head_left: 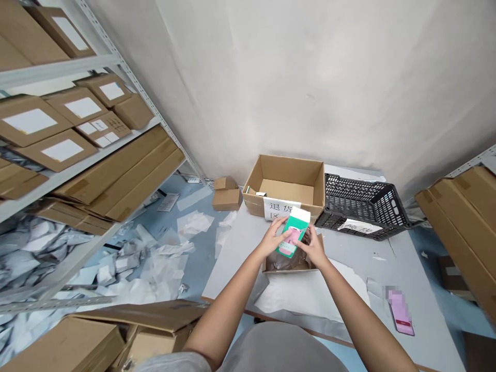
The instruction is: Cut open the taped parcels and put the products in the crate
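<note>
A left-hand grip (pixel 273 238) and a right-hand grip (pixel 313 249) close firmly on opposite long sides of a white-and-green carton (pixel 293 233), holding it between them just above brown wrapping (pixel 289 261) in a low cardboard box (pixel 267 267). The carton's long axis tilts, its white end pointing away and to the right, its green end toward the person and left. Beyond, an open cardboard box (pixel 284 181) stands beside a black plastic crate (pixel 362 206) on the counter (pixel 240 253).
</note>
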{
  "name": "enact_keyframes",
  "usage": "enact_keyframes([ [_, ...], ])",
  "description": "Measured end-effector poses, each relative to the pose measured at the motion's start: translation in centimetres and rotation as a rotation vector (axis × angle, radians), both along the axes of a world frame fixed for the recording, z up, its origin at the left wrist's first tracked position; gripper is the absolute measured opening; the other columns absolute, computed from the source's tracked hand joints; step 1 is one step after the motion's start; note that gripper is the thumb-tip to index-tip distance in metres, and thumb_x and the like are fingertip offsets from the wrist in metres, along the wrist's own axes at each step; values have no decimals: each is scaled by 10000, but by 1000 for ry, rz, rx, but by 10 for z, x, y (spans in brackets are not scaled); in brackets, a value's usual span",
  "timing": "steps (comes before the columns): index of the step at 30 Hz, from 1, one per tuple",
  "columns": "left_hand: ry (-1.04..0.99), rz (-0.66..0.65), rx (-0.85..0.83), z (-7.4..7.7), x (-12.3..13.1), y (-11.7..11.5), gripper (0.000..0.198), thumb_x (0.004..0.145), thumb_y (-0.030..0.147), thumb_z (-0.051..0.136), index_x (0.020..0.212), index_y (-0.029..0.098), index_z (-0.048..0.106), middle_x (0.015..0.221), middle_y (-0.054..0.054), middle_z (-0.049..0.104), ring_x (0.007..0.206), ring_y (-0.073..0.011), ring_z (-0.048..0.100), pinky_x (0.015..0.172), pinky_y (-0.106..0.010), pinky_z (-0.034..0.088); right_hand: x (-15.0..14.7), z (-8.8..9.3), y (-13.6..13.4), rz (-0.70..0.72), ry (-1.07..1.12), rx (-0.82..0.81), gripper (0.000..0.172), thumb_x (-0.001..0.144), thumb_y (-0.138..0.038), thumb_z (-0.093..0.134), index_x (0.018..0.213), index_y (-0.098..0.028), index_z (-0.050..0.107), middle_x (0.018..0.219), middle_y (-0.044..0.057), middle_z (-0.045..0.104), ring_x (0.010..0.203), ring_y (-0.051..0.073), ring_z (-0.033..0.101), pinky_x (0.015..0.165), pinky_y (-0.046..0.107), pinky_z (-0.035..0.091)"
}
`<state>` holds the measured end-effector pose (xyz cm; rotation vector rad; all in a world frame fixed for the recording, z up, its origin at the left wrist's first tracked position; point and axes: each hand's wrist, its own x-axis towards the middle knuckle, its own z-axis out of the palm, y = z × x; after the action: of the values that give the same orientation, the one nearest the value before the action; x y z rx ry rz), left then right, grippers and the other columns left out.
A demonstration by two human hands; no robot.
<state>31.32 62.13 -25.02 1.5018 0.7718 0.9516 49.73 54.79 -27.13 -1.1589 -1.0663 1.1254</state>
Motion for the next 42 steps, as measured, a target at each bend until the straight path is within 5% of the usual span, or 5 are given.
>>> enact_keyframes([
  [9,-168,209,-270,-16,29,-19,706,804,741,786,1214,176,683,1011,-63,722,862,-190,684,789,-297,560,-10,26,6,-107,196,-89,664,808,-604,829,1374,-284,693,1389,82,736,1278,345,673,1075,505,562],
  [17,-196,269,-364,-12,33,-20,733,751,789,795,1121,166,689,938,-60,738,837,-212,711,758,-309,565,-3,28,5,-90,121,-164,697,770,-590,858,1375,-268,729,1180,77,812,1083,330,744,993,506,595],
  [24,237,421,-77,2,27,-32,544,855,615,793,1217,229,669,1111,-73,702,1000,-243,675,888,-354,546,-8,22,10,-151,88,-150,560,837,-697,741,1191,-266,779,1268,81,781,1286,333,664,1107,521,534],
  [31,120,244,1,2,18,-35,497,1011,595,593,1369,265,694,1153,-74,604,1045,-216,648,887,-326,569,-7,25,7,-152,384,-241,572,710,-520,927,1167,-278,682,1214,60,804,1206,326,729,1036,487,599],
  [42,-151,80,-352,-18,17,-36,935,754,553,916,1568,266,554,1177,-58,668,872,-146,665,835,-299,584,-3,23,7,-72,351,-227,690,739,-676,854,1267,-251,726,1174,101,827,1143,381,765,965,553,629],
])
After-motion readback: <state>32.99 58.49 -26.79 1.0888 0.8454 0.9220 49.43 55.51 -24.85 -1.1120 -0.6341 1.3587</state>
